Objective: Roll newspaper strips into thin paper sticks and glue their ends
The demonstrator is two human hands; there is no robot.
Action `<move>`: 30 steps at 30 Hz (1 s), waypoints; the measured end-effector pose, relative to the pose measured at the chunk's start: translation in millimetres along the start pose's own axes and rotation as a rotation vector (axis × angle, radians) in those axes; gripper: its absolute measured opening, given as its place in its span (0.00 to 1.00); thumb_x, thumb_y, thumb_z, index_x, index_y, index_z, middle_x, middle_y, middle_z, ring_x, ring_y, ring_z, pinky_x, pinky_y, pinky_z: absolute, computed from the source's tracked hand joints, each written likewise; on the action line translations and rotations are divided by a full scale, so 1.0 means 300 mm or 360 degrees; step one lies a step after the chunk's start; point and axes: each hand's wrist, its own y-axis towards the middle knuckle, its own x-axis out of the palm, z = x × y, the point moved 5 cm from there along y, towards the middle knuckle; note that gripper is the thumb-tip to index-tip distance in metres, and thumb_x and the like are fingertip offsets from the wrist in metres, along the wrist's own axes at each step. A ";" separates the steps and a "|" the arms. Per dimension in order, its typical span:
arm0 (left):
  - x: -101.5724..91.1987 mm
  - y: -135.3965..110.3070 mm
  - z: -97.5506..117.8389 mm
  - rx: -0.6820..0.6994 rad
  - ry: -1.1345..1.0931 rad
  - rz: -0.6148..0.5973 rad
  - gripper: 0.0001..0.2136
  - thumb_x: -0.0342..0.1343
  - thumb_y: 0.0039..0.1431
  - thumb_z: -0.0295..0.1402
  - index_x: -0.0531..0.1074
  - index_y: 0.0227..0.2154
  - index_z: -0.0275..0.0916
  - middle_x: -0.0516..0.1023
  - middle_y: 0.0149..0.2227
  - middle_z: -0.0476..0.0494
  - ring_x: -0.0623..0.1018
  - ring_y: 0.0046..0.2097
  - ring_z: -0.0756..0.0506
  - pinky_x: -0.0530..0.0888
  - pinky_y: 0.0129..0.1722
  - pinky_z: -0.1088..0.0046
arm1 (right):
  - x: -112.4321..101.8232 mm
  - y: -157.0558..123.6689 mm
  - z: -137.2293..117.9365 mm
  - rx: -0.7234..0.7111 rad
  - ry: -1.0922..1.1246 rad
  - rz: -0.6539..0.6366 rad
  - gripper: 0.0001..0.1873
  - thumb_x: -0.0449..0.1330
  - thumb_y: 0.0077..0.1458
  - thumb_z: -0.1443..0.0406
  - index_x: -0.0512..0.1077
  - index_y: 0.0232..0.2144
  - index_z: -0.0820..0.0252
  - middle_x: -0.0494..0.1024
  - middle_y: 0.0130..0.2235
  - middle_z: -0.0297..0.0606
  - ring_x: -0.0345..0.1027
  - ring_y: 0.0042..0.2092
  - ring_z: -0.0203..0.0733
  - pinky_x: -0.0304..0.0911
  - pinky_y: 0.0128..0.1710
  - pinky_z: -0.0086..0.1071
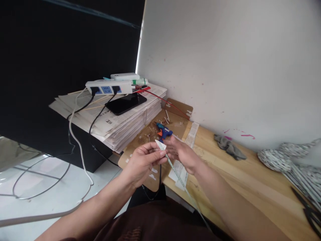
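My left hand is closed, its thumb and fingertips pinching a long thin rolled paper stick near its top end. A flat white paper point sticks out above the thumb, and the stick slants down to the right toward my lap. My right hand is beside the paper point with its thumb raised and its fingers loosely apart, partly hidden behind the left fingertips. Just beyond both hands, a blue glue gun with an orange trigger lies on a brown board that is spotted with glue.
To the left, a tall stack of paper carries a black phone and a white power strip. On the wooden table lie printed paper strips, a grey cloth, woven paper pieces and black scissors.
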 end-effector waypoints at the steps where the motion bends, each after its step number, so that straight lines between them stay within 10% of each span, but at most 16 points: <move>1: 0.007 0.004 -0.005 -0.0004 -0.0008 -0.0010 0.08 0.67 0.46 0.25 0.74 0.29 0.33 0.79 0.31 0.46 0.80 0.35 0.51 0.78 0.37 0.79 | -0.005 -0.049 -0.005 -0.0047 -0.0080 -0.0016 0.25 0.52 0.58 0.47 0.73 0.39 0.61 0.77 0.41 0.44 0.72 0.40 0.40 0.68 0.41 0.35; 14: 0.133 0.020 -0.097 -0.0193 0.0065 -0.0165 0.09 0.67 0.45 0.23 0.72 0.28 0.33 0.77 0.29 0.47 0.79 0.33 0.50 0.78 0.35 0.78 | -0.101 -0.363 -0.027 -0.0761 -0.1096 0.0562 0.05 0.58 0.57 0.62 0.72 0.33 0.56 0.76 0.29 0.30 0.68 0.29 0.32 0.61 0.32 0.27; 30: 0.204 0.009 -0.154 -0.0228 0.0191 -0.0281 0.10 0.68 0.44 0.25 0.72 0.28 0.35 0.78 0.29 0.49 0.80 0.34 0.50 0.77 0.34 0.78 | -0.189 -0.412 0.016 -0.0245 -0.0587 0.0174 0.16 0.53 0.60 0.55 0.68 0.27 0.59 0.71 0.24 0.31 0.63 0.23 0.32 0.59 0.23 0.27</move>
